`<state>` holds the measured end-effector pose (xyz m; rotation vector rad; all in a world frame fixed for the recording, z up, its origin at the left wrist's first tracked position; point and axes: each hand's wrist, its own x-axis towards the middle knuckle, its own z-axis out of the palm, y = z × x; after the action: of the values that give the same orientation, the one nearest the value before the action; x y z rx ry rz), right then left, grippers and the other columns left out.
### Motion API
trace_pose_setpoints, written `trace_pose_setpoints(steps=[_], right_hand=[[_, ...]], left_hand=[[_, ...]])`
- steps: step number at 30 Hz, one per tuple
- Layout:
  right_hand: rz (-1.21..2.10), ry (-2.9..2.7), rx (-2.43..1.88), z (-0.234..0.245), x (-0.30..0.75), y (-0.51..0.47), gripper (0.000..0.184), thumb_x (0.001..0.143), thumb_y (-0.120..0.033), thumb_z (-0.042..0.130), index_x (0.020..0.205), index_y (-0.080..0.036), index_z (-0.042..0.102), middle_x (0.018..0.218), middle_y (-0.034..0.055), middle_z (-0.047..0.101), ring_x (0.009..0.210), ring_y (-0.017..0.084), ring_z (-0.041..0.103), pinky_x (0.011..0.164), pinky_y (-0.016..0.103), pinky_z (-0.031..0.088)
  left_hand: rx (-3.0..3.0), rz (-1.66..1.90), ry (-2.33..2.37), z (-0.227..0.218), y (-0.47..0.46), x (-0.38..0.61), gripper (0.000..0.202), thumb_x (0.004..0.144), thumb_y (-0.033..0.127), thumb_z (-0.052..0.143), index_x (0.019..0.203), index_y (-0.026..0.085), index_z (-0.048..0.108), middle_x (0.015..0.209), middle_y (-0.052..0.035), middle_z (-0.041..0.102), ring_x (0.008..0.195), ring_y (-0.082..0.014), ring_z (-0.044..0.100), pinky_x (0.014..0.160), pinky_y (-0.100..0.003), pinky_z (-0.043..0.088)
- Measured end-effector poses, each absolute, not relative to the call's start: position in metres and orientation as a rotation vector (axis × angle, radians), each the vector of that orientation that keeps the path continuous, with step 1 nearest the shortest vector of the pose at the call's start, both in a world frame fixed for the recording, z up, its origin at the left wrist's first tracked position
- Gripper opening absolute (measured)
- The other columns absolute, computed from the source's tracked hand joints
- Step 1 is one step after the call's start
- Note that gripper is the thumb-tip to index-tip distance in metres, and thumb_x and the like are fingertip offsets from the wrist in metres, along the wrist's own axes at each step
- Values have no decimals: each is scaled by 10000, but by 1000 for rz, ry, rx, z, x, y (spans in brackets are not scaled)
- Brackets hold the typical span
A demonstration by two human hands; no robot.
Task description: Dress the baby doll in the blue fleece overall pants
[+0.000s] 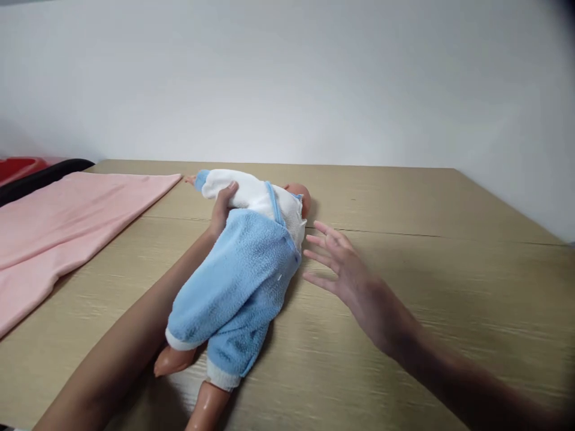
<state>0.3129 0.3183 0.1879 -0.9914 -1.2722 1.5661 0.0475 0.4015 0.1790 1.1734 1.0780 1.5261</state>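
Baby doll [263, 251] in a two-tone outfit is held aslant nr. the middle of the tabletop [449, 287], head [300, 194] toward the far edge, feet [207, 407] toward the near edge. It can't be told whether its full weight is borne by the surface. The doll's side is gripped by the L hand [224, 203] below the outstretched arm, thumb laid on the white top [245, 188]; the tucked fingers are hidden. Nothing is held by the R hand [336, 257]: its fingers are spread just beside the doll's opp. side, approx. waist level, w/o contact.

For good control, the torso is best supported from both sides, i.e. pressure kept even, the blue fleece trousers [233, 269] not bunched, the loose limbs not tugged. Pink cloth [81, 233] is spread along the left edge, well clear of the R hand.
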Motion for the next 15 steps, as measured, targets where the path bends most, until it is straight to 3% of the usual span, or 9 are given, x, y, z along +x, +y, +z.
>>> trace_pose_setpoints(steps=[3,7,10,12,15], right_hand=[[1628,-1293,-999,209,324,326,611,1026,-689,596,1483,-297,695,1366,179,778,1139,377,799,813,563,708],[1556,-1436,-968,226,339,335,551,1083,-663,476,1283,-267,804,936,119,812,870,313,800,794,526,682],[1700,-1440,-1008,231,353,338,713,1081,-762,329,1178,-247,812,901,124,777,901,318,786,839,545,659],[1849,-1331,-1074,231,364,339,830,1026,-867,275,1137,-234,801,940,153,771,952,347,776,860,572,649],[1946,-1095,-1148,224,382,340,785,948,-932,401,977,-241,773,841,132,736,882,358,755,850,600,657]], left_hand=[[1072,1495,949,185,396,64,574,975,688,657,1261,194,719,1110,-61,848,1306,-342,728,1165,-509,576],[1391,1296,967,210,377,102,532,913,606,828,1228,183,761,1277,-79,822,1350,-373,693,1220,-528,516],[1726,1110,970,229,363,125,477,879,526,891,1207,198,778,1333,-99,787,1390,-385,659,1274,-560,458],[1926,1061,899,237,355,134,570,831,454,942,1310,219,741,1423,-118,728,1454,-391,600,1306,-576,424],[2087,1061,763,237,344,138,759,819,381,961,1491,266,627,1572,-137,605,1544,-375,506,1329,-563,407]])
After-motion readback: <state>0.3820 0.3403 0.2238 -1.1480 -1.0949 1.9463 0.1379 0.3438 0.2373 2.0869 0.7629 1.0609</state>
